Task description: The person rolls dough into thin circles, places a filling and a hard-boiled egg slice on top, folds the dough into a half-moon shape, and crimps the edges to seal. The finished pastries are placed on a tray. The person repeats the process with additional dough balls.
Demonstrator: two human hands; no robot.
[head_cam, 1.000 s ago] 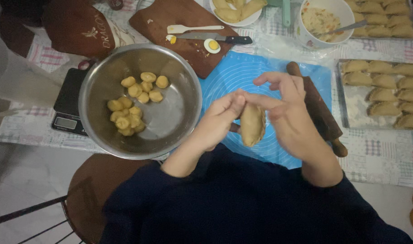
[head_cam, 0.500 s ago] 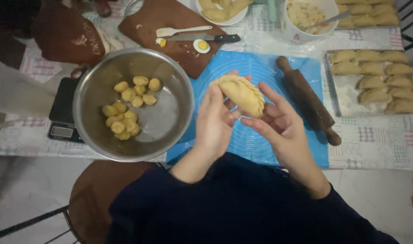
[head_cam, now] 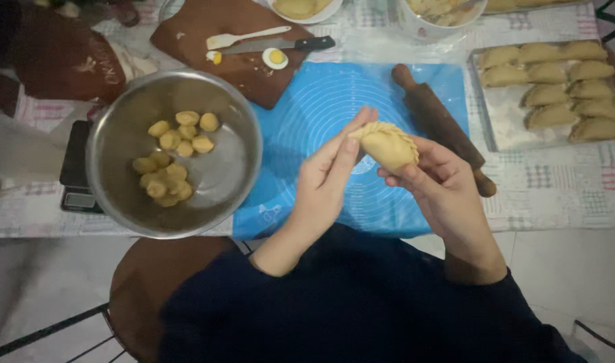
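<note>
Now the folded pastry point(head_cam: 386, 145) sits flatter than 0.5 s ago, turned crimped edge up at frame centre over the blue silicone mat point(head_cam: 307, 121). The right hand point(head_cam: 442, 191) cradles it in curled fingers; the left hand point(head_cam: 328, 178) pinches its left tip, apparently sealing the last pleat. The rolling pin point(head_cam: 442, 124) lies just behind, the steel bowl point(head_cam: 233, 154) of dough balls point(head_cam: 173, 158) at left, the tray point(head_cam: 485, 114) of finished pastries point(head_cam: 556, 87) upper right.

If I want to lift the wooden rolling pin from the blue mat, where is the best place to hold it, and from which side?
Probably grip the rolling pin around its thick middle, coming from above. It lies flat and slanted, one end on the blue mat, the other behind the right hand. The middle is bare, while the narrow handle ends would likely let it tip.
</note>
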